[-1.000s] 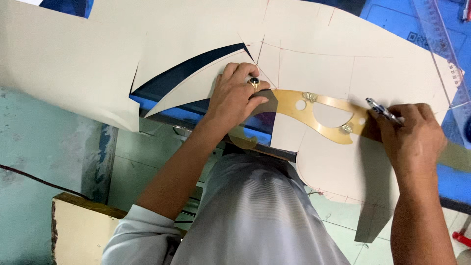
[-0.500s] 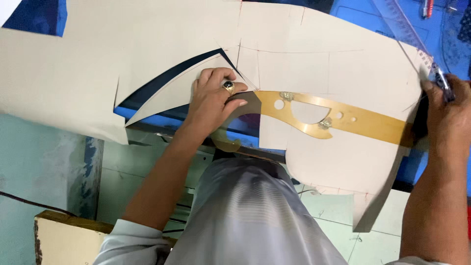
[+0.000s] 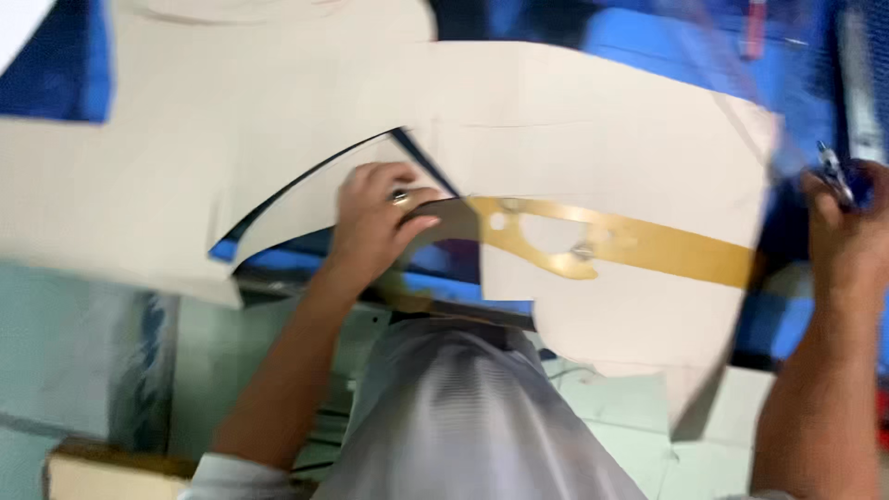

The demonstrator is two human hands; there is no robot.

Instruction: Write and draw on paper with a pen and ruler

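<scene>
Lifting right hand (image 3: 847, 231) farther off curved ruler (image 3: 611, 245)

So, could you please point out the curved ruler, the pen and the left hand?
Curved ruler (image 3: 648, 248): head view, middle of its amber straight arm.
Pen (image 3: 833, 173): head view, barrel above the right fist.
Left hand (image 3: 375, 218): head view, back of the hand.

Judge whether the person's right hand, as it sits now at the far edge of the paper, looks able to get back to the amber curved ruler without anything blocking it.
Probably yes. The right hand, gripping a pen, is just off the amber curved ruler, whose near end lies bare on the pattern paper. The left hand presses the opposite end.
</scene>
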